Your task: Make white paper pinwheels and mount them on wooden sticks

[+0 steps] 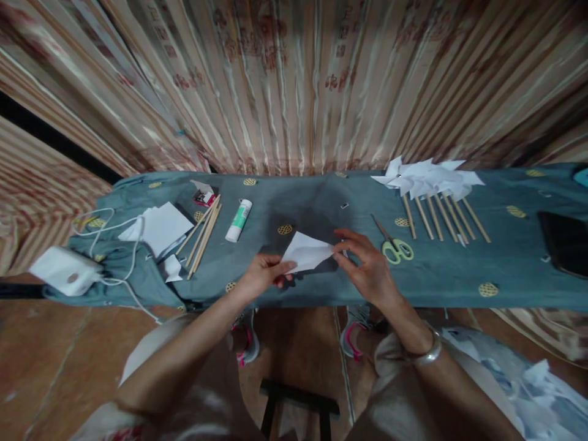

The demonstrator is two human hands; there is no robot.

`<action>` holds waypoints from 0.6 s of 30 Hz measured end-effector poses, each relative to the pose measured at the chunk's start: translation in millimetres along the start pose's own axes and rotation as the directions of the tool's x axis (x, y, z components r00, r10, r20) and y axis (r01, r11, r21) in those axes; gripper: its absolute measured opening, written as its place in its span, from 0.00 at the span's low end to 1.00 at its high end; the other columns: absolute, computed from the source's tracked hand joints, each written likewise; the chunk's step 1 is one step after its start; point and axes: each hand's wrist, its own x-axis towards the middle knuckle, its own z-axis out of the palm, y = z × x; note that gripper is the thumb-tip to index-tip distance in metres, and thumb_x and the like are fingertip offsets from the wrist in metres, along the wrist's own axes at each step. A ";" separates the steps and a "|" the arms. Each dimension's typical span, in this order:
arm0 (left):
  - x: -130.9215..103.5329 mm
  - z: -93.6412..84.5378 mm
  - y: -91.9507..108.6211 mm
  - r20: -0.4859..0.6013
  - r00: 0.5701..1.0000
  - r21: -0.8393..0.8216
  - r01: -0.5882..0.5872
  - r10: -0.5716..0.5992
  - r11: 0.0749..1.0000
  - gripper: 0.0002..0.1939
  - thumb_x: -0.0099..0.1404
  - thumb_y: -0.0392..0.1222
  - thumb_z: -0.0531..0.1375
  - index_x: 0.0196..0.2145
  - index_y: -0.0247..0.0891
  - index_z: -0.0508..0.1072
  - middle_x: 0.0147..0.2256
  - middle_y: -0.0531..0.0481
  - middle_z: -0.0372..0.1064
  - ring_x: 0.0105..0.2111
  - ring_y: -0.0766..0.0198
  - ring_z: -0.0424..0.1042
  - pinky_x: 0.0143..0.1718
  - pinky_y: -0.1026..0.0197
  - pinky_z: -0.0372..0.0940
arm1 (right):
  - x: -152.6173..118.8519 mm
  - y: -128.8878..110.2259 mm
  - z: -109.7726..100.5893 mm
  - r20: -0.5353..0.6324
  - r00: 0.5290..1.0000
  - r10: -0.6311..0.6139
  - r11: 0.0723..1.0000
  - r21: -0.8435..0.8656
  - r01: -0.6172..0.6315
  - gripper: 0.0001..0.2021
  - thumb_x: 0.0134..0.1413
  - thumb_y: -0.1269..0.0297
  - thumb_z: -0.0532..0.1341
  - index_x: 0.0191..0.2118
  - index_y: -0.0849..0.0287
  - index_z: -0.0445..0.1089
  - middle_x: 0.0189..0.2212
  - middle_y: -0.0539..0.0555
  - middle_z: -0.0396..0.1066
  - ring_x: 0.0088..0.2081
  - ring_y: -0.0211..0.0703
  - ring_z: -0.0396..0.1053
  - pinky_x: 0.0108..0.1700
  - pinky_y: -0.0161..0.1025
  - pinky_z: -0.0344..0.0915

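A folded piece of white paper (307, 252) is held over the middle of the teal cloth. My left hand (267, 271) pinches its left corner between thumb and fingers. At the right corner, the thumb and fingertips of my right hand (365, 263) close on the paper's tip. Scissors with light green handles (397, 250) lie just right of my right hand. A white and green glue stick (239, 220) rests up and to the left of my left hand.
Paper pinwheels (427, 179) on wooden sticks lie at the back right. Loose sticks (204, 237), white paper sheets (166, 228) and a white device with cables (68, 271) are on the left. A dark phone (566, 243) sits at the far right.
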 end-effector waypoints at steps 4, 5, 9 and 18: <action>2.5 6.0 2.1 -0.045 0.997 0.000 -0.063 0.063 0.998 0.22 0.48 0.59 0.67 0.19 0.35 0.71 0.17 0.53 0.66 0.15 0.72 0.57 0.17 0.66 0.50 | 1.2 17.2 -24.9 -0.075 0.995 0.067 0.965 -0.248 -0.084 0.15 0.60 0.57 0.58 0.48 0.57 0.71 0.50 0.61 0.74 0.51 0.53 0.72 0.52 0.49 0.68; 3.9 6.4 3.4 -0.069 0.993 0.023 -0.093 0.094 0.995 0.23 0.49 0.60 0.66 0.19 0.35 0.70 0.17 0.54 0.64 0.15 0.72 0.57 0.18 0.66 0.50 | 0.5 23.0 -32.8 -0.105 0.987 0.123 0.917 -0.368 -0.153 0.16 0.61 0.58 0.56 0.49 0.59 0.70 0.49 0.63 0.74 0.49 0.54 0.72 0.50 0.49 0.68; 8.6 6.4 9.3 -0.182 0.948 0.169 -0.230 0.260 0.958 0.23 0.55 0.58 0.62 0.16 0.37 0.63 0.14 0.57 0.55 0.17 0.72 0.54 0.19 0.66 0.48 | -4.0 42.5 -54.7 -0.051 0.939 0.339 0.633 -0.726 -0.268 0.16 0.61 0.61 0.54 0.46 0.65 0.73 0.38 0.67 0.77 0.39 0.59 0.75 0.39 0.48 0.68; 14.6 4.4 18.7 -0.216 0.879 0.428 -0.307 0.426 0.850 0.18 0.62 0.50 0.56 0.21 0.38 0.61 0.19 0.57 0.55 0.23 0.68 0.56 0.24 0.65 0.50 | -4.3 47.3 -58.4 -0.026 0.869 0.494 0.526 -0.787 -0.323 0.15 0.60 0.60 0.56 0.47 0.63 0.72 0.39 0.65 0.77 0.38 0.57 0.77 0.36 0.44 0.66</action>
